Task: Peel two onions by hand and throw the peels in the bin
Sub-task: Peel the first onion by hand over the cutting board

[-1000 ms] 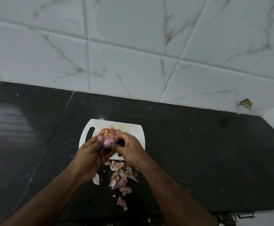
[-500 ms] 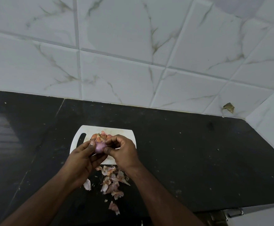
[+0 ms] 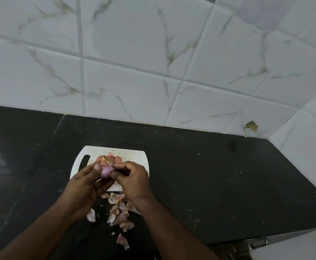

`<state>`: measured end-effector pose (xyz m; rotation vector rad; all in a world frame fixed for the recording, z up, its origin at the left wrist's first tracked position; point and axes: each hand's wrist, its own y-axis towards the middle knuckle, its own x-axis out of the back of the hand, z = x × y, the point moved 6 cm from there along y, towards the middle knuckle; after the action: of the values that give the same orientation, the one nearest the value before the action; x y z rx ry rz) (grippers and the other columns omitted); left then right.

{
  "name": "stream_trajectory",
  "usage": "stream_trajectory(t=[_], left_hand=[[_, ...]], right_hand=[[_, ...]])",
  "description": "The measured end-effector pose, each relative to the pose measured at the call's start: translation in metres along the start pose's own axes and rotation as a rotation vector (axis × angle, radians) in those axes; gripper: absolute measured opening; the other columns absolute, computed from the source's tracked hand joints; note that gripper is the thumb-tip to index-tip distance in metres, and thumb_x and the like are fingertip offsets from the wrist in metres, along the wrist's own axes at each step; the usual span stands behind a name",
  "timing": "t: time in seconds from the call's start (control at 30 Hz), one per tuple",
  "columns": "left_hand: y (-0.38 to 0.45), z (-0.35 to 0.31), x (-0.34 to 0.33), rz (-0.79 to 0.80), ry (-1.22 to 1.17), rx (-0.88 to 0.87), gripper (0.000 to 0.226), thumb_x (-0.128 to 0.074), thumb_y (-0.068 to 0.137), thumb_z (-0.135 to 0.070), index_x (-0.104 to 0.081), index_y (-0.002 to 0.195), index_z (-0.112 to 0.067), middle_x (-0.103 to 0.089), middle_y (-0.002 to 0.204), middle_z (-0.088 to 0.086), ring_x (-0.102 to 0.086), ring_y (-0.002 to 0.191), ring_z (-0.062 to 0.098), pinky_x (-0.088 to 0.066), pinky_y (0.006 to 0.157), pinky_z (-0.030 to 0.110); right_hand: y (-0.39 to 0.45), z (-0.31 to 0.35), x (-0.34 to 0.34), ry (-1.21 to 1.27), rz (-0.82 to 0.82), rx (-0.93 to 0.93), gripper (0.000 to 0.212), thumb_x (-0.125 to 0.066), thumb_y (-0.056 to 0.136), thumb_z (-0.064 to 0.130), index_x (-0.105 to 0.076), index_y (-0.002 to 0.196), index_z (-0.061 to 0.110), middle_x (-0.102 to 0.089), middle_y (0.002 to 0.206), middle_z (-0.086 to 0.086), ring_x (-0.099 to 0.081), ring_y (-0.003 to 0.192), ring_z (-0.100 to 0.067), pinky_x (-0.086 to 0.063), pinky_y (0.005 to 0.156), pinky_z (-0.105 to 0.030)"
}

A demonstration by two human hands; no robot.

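At lower centre, the left hand [image 3: 84, 186] cups a smooth, pale purple onion [image 3: 105, 170] while the right hand [image 3: 132, 178] pinches its papery skin. Thin, curled pink peels [image 3: 118, 212] litter the speckled black counter [image 3: 209, 175] below a white plastic board [image 3: 130, 156].

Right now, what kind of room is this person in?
Most likely a kitchen. There is a dark stone counter under a white tiled wall, a white cutting board on the counter, and an onion being peeled in both hands, with loose peels lying on the counter.
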<state>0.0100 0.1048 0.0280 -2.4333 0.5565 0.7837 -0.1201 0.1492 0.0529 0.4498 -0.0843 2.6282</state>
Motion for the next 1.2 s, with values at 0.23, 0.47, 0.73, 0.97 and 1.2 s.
stream_trajectory(t=[0.23,0.47,0.73,0.97,1.2], left_hand=[[-0.001,-0.001,0.005,0.005,0.019,0.015,0.031,-0.045,0.104,-0.02,-0.061,0.123,-0.003,-0.072,0.118,0.017,-0.071,0.108,0.029,-0.06,0.088,0.037],[0.002,0.001,0.01,-0.085,0.022,-0.05,0.034,-0.048,0.104,-0.018,-0.056,0.133,-0.001,-0.071,0.119,0.021,-0.071,0.108,0.032,-0.06,0.089,0.04],[0.007,-0.001,0.018,-0.143,-0.073,-0.022,0.034,-0.055,0.099,-0.009,-0.056,0.134,-0.008,-0.076,0.103,0.014,-0.075,0.087,0.024,-0.061,0.066,0.034],[0.012,0.001,0.033,-0.115,-0.22,0.123,0.043,-0.046,0.105,-0.022,-0.048,0.136,0.007,-0.063,0.128,0.031,-0.066,0.114,0.043,-0.06,0.086,0.046],[0.014,0.001,0.033,-0.028,-0.185,0.117,0.047,-0.059,0.094,-0.018,-0.049,0.135,0.003,-0.057,0.137,0.029,-0.064,0.118,0.042,-0.056,0.096,0.048]], right_hand=[[-0.002,0.001,-0.004,-0.013,-0.04,0.054,0.011,-0.079,0.08,0.016,-0.076,0.089,0.021,-0.074,0.086,0.011,-0.069,0.087,-0.003,-0.057,0.085,-0.029],[-0.007,0.0,-0.01,-0.128,-0.029,0.109,0.01,-0.073,0.087,0.014,-0.07,0.085,0.023,-0.071,0.082,0.011,-0.065,0.081,0.0,-0.051,0.075,-0.016],[-0.027,0.01,-0.026,-0.132,0.233,0.174,0.008,-0.071,0.088,0.013,-0.071,0.088,0.02,-0.07,0.086,0.011,-0.066,0.083,-0.005,-0.054,0.077,-0.023],[-0.023,-0.015,0.0,-0.272,0.227,0.065,0.008,-0.078,0.083,0.02,-0.072,0.081,0.025,-0.071,0.076,0.012,-0.066,0.074,-0.001,-0.052,0.068,-0.019],[-0.013,-0.03,0.002,-0.486,0.352,-0.013,0.016,-0.078,0.083,0.023,-0.079,0.099,0.023,-0.067,0.104,0.022,-0.061,0.095,0.006,-0.043,0.079,-0.005]])
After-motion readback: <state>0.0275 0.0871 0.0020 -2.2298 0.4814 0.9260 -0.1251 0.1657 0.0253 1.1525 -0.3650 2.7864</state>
